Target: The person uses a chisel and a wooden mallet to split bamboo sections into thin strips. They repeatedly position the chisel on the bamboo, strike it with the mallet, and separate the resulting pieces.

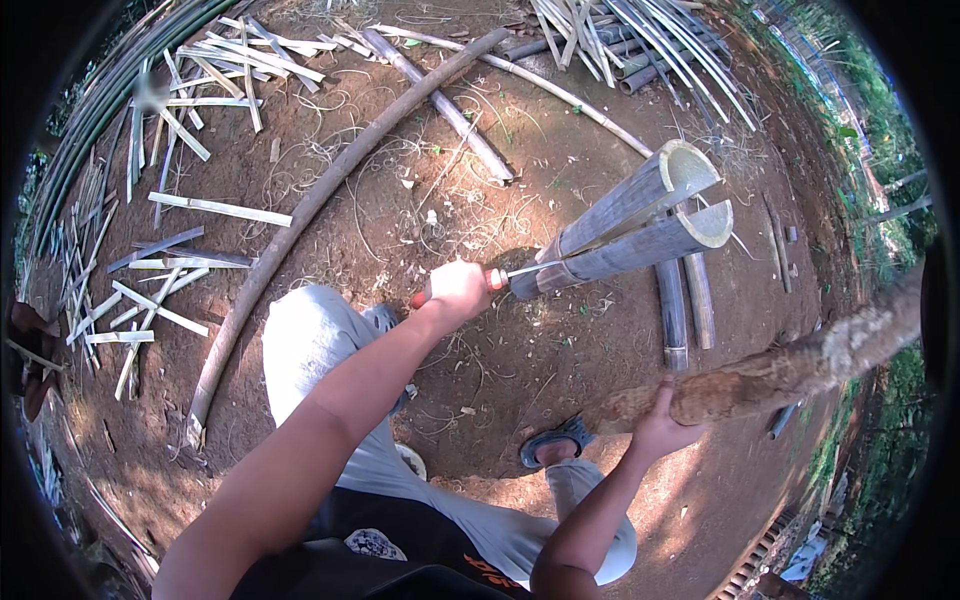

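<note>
A thick bamboo pole point(617, 208) stands in front of me, split lengthwise from its top end into two halves with a gap between them. My left hand point(459, 292) is closed around the red handle point(497, 279) of a knife. Its blade point(535, 268) reaches into the split low on the bamboo. To the right, my right hand point(665, 428) grips a rough, thick wooden log point(765, 385), thumb on top; the log lies slantwise toward the right edge, apart from the bamboo. The knife's tip is hidden in the bamboo.
My shoe point(556, 440) is on the dirt below the bamboo. A long curved pole point(335, 175) lies to the left, with split bamboo strips point(220, 208) scattered beyond. Two bamboo pieces point(672, 315) rest on the right, and more bamboo point(640, 65) is heaped at the back.
</note>
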A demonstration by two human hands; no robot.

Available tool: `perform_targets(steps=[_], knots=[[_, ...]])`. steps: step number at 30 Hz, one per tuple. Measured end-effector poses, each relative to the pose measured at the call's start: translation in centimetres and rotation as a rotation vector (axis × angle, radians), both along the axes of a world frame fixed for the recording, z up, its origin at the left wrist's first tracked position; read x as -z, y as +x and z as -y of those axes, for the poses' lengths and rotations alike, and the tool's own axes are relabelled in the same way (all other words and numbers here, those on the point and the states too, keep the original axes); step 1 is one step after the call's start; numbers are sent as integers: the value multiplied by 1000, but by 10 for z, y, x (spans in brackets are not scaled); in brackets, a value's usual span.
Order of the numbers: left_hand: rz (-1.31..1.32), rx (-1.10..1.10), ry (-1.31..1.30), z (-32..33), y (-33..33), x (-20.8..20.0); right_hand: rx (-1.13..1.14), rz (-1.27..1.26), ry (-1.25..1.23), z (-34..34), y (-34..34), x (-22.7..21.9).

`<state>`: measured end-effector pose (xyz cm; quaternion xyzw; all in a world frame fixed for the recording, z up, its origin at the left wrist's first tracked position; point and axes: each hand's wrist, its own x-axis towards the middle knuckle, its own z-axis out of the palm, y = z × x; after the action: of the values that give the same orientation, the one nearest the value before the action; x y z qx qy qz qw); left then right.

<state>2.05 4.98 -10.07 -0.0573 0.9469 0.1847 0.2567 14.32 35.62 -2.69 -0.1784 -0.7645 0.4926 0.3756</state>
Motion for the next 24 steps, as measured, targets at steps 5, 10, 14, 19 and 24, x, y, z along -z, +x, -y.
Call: perform_targets(steps=[5,10,14,19,24], knots=[[7,18,9,-13,-4,-8,-92,218,149,15,-10,25],[-21,-10,55,-14,-12,-8,-189,917,310,-3,-14,82],[37,-56,-25,-16,-16,-19,-195,679,204,24,-28,46],[133,8,-103,-8,-10,-15,-80,180,189,23,-35,-25],[-62,22,31,-3,-8,3,-108,346,210,20,-8,52]])
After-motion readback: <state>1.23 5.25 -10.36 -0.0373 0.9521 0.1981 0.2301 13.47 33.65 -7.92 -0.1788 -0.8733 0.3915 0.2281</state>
